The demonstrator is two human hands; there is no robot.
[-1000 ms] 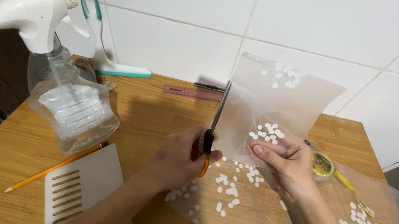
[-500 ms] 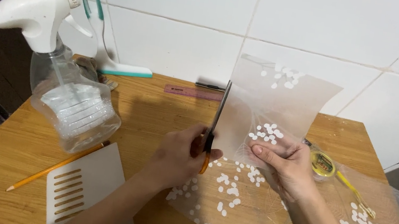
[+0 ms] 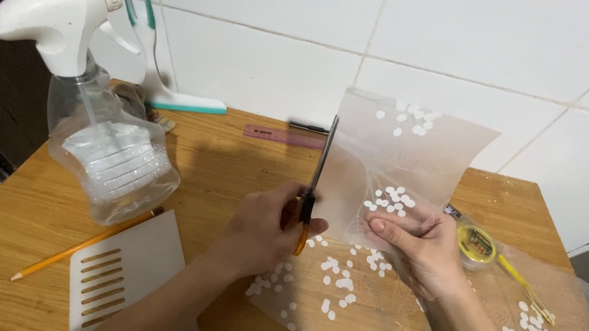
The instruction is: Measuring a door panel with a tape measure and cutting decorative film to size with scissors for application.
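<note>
Hands (image 3: 265, 224) scissor (image 3: 319, 169) film (image 3: 404, 167) beside spray bottle (image 3: 100, 127).

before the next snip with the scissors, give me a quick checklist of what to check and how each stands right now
1. Left hand grips the scissors by the orange handles: ok.
2. Blades point up along the left edge of the frosted film sheet: ok.
3. Right hand pinches the sheet, its fingers to the right of the blades: ok.
4. Sheet taut: not ok, its top edge bows.
5. Whether the blades are biting the film: cannot tell.
6. Spray bottle and pencil lie well off to the left: ok.
</note>
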